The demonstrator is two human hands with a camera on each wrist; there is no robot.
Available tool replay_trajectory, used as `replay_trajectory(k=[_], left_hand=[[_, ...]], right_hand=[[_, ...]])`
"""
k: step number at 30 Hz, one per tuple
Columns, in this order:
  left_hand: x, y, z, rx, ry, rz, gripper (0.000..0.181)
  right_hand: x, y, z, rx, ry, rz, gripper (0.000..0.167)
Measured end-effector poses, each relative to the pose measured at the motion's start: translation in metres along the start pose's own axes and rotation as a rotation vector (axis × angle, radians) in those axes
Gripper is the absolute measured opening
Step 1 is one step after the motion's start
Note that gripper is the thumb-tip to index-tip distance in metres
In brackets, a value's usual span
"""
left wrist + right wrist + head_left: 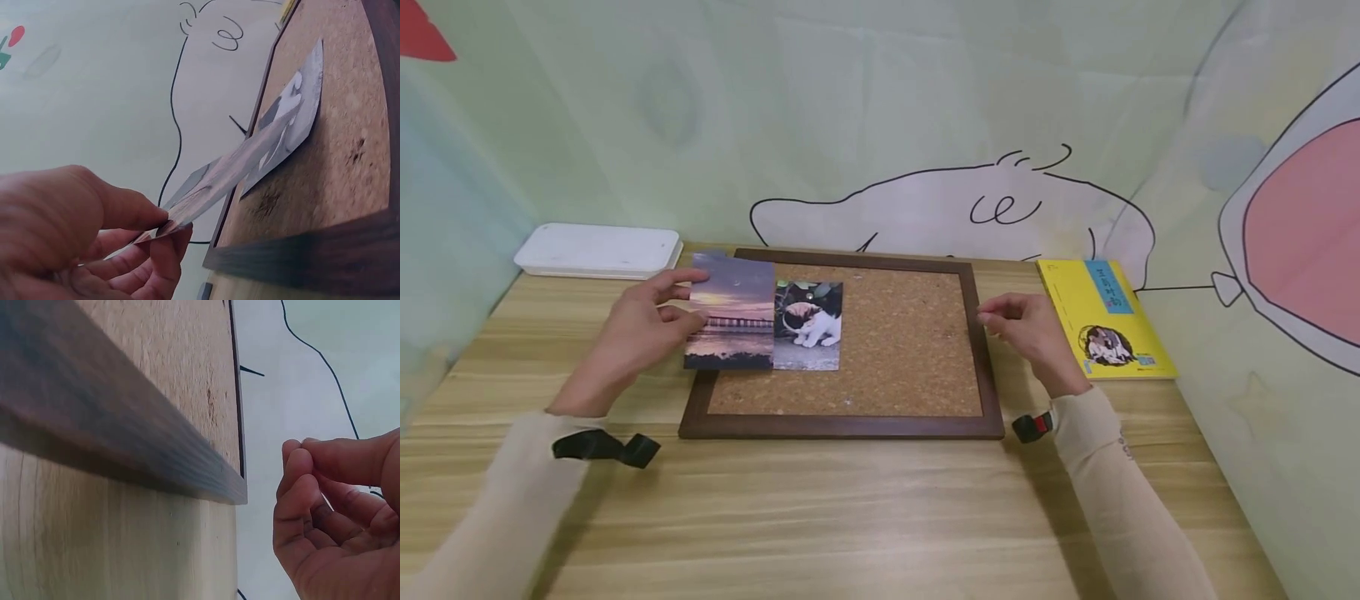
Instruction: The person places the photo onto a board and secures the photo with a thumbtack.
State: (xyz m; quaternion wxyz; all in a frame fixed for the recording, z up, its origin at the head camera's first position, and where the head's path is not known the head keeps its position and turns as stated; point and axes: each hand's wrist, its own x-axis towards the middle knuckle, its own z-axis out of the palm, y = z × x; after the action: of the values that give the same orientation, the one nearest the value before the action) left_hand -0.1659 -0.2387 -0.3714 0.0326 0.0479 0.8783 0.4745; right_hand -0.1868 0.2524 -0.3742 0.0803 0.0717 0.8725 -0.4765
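My left hand (643, 333) pinches the left edge of a sunset photo (733, 317) between thumb and fingers. This photo is tilted above the left side of a cork board (910, 350), its right edge beside a cat photo (823, 346). The cat photo lies on the cork with a small clear pin (809, 297) near its top. Over the board's right frame edge, my right hand (1026, 329) has its thumb and index fingertips pressed together and the other fingers curled. Anything between those fingertips is too small or hidden to see.
Small shiny pins (847, 401) show at the cork's lower and upper middle. A yellow book (1075, 312) lies right of the board, and a white case (598, 250) sits at the back left. Part of a bluish thing (715, 252) shows behind the sunset photo. A curtain stands behind the table.
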Motion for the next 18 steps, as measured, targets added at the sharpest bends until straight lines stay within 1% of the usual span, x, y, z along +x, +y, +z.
replay_trajectory(k=[3,7,12,18], left_hand=[[0.005,0.003,0.008,-0.015,-0.029,0.019,0.063],[0.012,0.008,0.019,-0.025,-0.058,0.018,0.062],[0.019,0.015,0.032,-0.053,-0.081,0.014,0.061],[0.027,0.025,0.047,-0.075,-0.089,0.043,0.059]], right_hand=[[0.000,0.000,0.001,0.030,-0.007,-0.014,0.024],[-0.001,0.001,0.003,0.080,-0.039,-0.019,0.026],[0.000,0.000,0.006,0.127,-0.056,0.015,0.028],[0.004,-0.003,0.013,0.189,-0.063,0.051,0.033]])
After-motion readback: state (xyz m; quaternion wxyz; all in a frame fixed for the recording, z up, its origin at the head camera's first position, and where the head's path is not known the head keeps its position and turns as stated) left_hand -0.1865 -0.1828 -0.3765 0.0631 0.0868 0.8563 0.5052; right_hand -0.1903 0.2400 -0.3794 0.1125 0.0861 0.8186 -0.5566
